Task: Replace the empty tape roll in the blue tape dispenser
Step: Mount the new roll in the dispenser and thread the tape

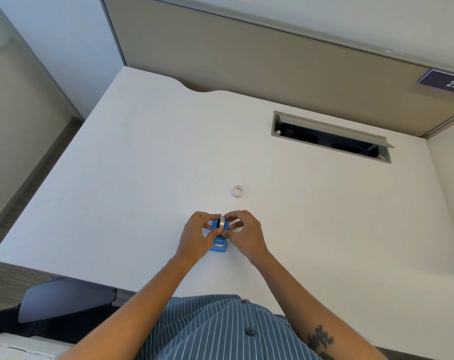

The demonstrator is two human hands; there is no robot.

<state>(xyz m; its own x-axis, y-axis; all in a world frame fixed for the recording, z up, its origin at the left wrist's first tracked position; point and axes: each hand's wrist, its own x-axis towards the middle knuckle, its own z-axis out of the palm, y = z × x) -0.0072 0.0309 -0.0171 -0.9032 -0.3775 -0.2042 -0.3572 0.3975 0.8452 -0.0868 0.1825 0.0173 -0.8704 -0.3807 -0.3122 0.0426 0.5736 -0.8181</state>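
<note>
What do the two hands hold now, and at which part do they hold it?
Both the left hand and the right hand pinch the tape roll by its sides, upright in the blue tape dispenser.

shirt (220, 331): blue, white pinstripes | dark buttons | forearm tattoo (320, 339): dark

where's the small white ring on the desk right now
In the head view, the small white ring lies flat on the white desk, alone, just beyond and slightly right of both hands at the blue tape dispenser.
</note>
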